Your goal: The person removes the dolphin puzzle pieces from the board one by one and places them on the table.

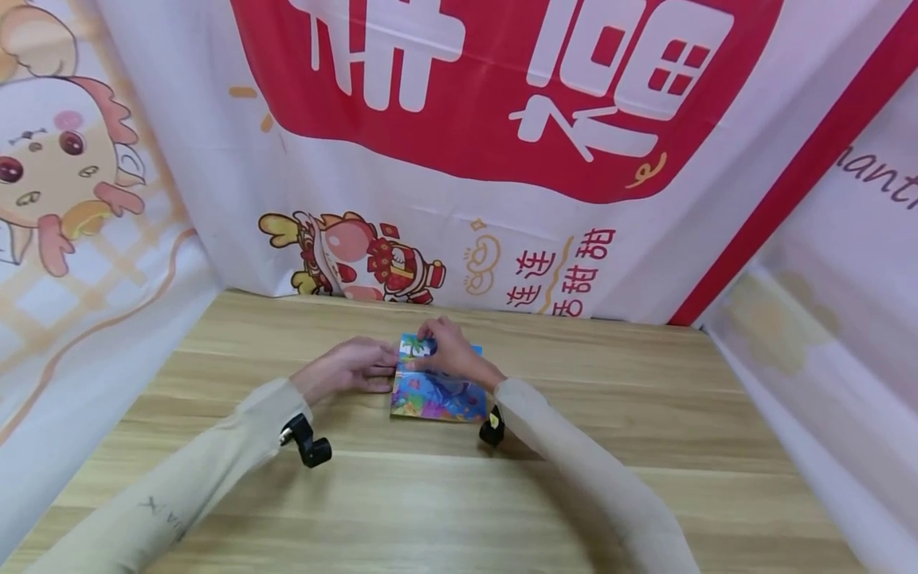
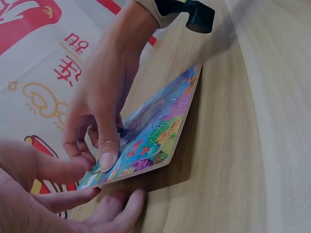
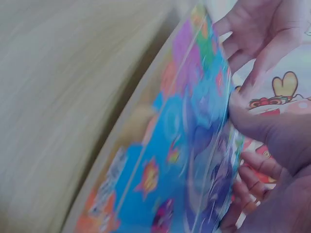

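Note:
A thin, stiff board point(image 1: 433, 401) with a colourful undersea picture lies at the middle of the wooden table, and shiny clear film shows over its face point(image 3: 182, 145) in the right wrist view. My left hand point(image 1: 361, 367) is at the board's left edge with fingers extended; in the left wrist view its fingertips touch that edge. Reaching across the top, my right hand point(image 1: 455, 356) pinches the board near its far left corner. Its thumb point(image 2: 108, 155) presses on the printed face, while the other fingers curl beyond the edge, their tips partly hidden.
The wooden tabletop point(image 1: 430, 502) spreads around the board. A printed white and red cloth point(image 1: 459, 171) hangs along the far edge, with more cloth at both sides. Small black mounts sit at the left wrist point(image 1: 308, 442) and right wrist point(image 1: 492, 428).

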Available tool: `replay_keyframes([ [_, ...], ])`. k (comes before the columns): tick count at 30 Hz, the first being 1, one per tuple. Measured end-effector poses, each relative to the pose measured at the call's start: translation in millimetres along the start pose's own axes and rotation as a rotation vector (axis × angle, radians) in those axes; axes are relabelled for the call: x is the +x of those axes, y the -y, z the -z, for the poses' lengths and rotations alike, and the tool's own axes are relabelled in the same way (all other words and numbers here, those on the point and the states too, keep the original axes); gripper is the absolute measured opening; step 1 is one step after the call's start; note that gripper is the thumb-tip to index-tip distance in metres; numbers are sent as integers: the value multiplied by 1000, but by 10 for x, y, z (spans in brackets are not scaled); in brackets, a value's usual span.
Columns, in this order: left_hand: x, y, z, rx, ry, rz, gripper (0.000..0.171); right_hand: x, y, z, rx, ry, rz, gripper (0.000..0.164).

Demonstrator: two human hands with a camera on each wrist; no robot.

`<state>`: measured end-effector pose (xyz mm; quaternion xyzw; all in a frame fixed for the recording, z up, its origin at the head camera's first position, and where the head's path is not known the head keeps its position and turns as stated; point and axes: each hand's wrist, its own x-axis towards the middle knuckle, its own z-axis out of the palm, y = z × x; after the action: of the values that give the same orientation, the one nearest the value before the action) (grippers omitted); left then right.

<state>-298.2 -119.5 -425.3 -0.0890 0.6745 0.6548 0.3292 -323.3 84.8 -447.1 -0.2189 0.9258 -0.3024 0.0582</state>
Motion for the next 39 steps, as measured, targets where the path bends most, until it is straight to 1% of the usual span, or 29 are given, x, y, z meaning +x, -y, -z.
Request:
replay_keyframes([
  [3, 35, -1, 39, 52, 69, -4, 51, 36, 30, 2, -6, -3, -31, 47],
  [5, 68, 15, 68, 70, 96, -5, 57, 59, 41, -3, -12, 0, -47, 46],
  [8, 113, 55, 85, 105, 80, -23, 58, 77, 42, -17, -11, -12, -66, 42],
  [13, 161, 127, 16, 203, -1, -98, 53, 77, -2, -47, -9, -35, -89, 38],
  [15, 176, 154, -24, 193, -29, -125, 51, 77, -16, -47, -5, -39, -86, 37],
  [17, 183, 181, -54, 164, -46, -148, 48, 77, -26, -42, -3, -44, -75, 37],
  [22, 190, 236, -70, 99, -75, -167, 49, 73, -40, -49, -4, -40, -46, 33],
  [26, 181, 267, -54, 77, -80, -171, 51, 81, -37, -59, 70, -33, -36, 37],
  [29, 176, 277, -47, 82, -78, -173, 51, 93, -34, -53, 105, -28, -10, 37],
  [32, 167, 288, -41, 93, -90, -169, 50, 99, -42, -46, 118, -17, 18, 31],
  [36, 152, 290, -34, 108, -113, -168, 49, 94, -41, -37, 179, -15, 26, 27],
  [39, 132, 295, -28, 114, -113, -172, 50, 86, -25, -46, 228, -12, 28, 24],
])
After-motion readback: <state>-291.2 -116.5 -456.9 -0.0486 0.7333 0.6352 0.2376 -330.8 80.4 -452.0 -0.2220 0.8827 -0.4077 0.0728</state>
